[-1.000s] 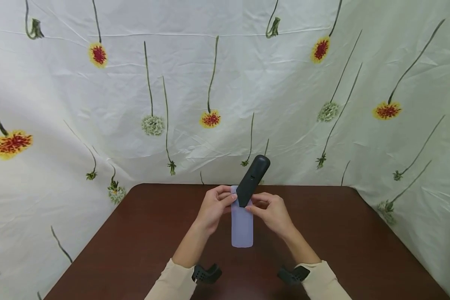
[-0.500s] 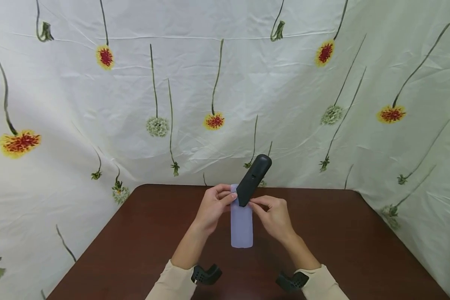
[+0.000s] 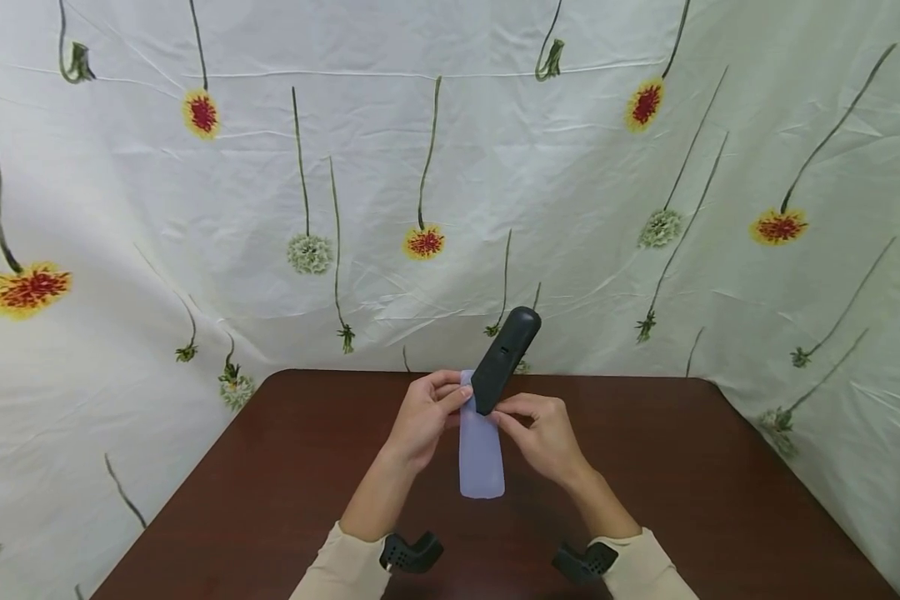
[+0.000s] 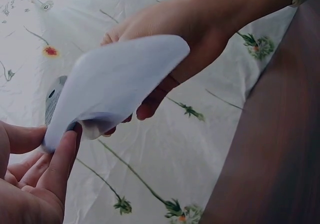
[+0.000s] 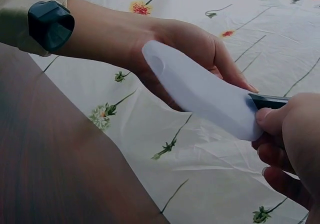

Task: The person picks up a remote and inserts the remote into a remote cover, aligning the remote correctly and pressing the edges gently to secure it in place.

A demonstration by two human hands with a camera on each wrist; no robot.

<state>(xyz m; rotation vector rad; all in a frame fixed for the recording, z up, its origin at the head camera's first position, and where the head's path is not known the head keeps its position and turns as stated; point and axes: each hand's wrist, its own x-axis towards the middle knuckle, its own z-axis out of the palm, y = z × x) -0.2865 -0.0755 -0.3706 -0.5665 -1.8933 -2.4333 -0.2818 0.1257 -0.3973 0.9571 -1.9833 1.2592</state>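
Note:
In the head view a soft, pale lavender silicone sleeve [image 3: 482,462] hangs lengthwise over the table. One end of a black remote control [image 3: 506,358] overlaps its upper part, tilted up to the right. My left hand [image 3: 423,417] pinches the sleeve and the remote between thumb and fingers at the left edge. On the opposite side my right hand [image 3: 543,433] pinches the sleeve's right edge, thumb and fingertips close by the remote's lower tip. The left wrist view shows the sleeve [image 4: 125,74] bent open at its edge, the remote [image 4: 52,99] mostly hidden behind it.
A dark brown table [image 3: 307,483] lies below both hands. Behind it hangs a white cloth [image 3: 255,192] printed with flowers. Each wrist carries a black strapped device, the left one [image 3: 412,552] and the right one [image 3: 585,562], beside the cream sleeves.
My right fingertips have drawn together and shifted along the sleeve's edge near the remote's tip. The sleeve's lower end has swung slightly left. My left hand keeps its hold.

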